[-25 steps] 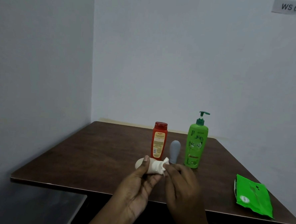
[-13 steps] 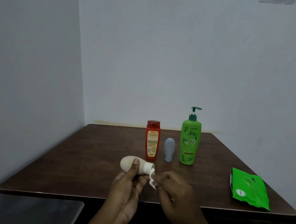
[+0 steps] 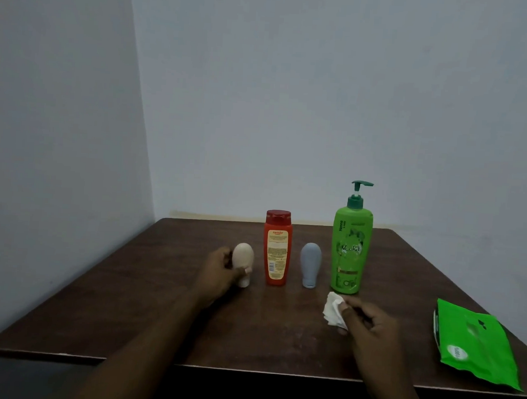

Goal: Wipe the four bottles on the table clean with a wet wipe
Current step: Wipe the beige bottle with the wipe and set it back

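Standing on its narrow cap at the left end of the row, the cream bottle (image 3: 242,264) is on the worktop (image 3: 157,300), with the left hand (image 3: 221,270) wrapped round its lower half. Risk number one is right here: it has a fat rounded top on a tiny foot. A careless let-go, or a finger dragging off it, could tip it into the red bottle (image 3: 277,248) just beside it, and that one could knock on down the line.

The grey bottle (image 3: 310,265) balances cap-down the same way, so any nudge could topple it too.

Over on the other side, the right hand (image 3: 368,326) pinches the wet wipe (image 3: 334,310), crumpled into a wad, close to the foot of the green pump bottle (image 3: 351,248). That bottle is tall, and a one-handed wipe high up could rock it over. A bunched wipe also offers little clean face and may just smear.

Which bottles are already clean, I cannot tell. The wipes pack (image 3: 475,348) lies well apart at the right edge.
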{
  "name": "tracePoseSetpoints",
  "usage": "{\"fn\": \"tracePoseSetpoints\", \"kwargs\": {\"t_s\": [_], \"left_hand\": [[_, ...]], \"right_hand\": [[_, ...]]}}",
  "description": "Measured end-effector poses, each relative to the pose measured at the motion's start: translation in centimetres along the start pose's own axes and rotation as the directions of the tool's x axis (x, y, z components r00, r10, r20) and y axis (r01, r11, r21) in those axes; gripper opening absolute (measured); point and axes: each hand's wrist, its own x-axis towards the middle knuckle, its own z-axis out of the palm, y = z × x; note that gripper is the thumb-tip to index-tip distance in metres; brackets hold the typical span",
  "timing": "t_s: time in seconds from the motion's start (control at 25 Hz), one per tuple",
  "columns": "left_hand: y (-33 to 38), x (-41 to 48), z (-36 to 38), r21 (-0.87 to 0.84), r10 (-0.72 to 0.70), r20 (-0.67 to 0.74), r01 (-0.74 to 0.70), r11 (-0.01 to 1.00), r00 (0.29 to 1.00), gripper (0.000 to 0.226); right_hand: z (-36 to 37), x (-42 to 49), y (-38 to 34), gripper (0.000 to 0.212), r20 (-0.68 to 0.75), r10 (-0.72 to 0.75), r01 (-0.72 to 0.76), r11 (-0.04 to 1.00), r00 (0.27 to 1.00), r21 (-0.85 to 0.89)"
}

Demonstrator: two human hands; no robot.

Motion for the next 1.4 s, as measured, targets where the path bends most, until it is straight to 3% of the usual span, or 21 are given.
{"fn": "tracePoseSetpoints", "kwargs": {"t_s": [0.24,0.44,1.4], "left_hand": [[-1.2,1.3,0.1,0.052,0.045,0.078,-0.049,0.997,0.996,0.063],[-2.1,1.1,0.2,0.117,0.046,0.048,-0.051,0.992,0.998,0.080],[-3.5,2.0,0.9,0.160,0.058,0.047,-0.065,0.985,0.997,0.076]], "right_hand": [[0.1,0.2,-0.6,0.016,0.028,0.004,-0.007,0.994,1.000,0.109],[0.5,-0.3,-1.0,0.017,0.101,0.006,-0.017,0.993,0.995,0.113],[0.5,-0.8,-0.6,0.017,0.151,0.060,-0.071,0.995,0.987,0.071]]}}
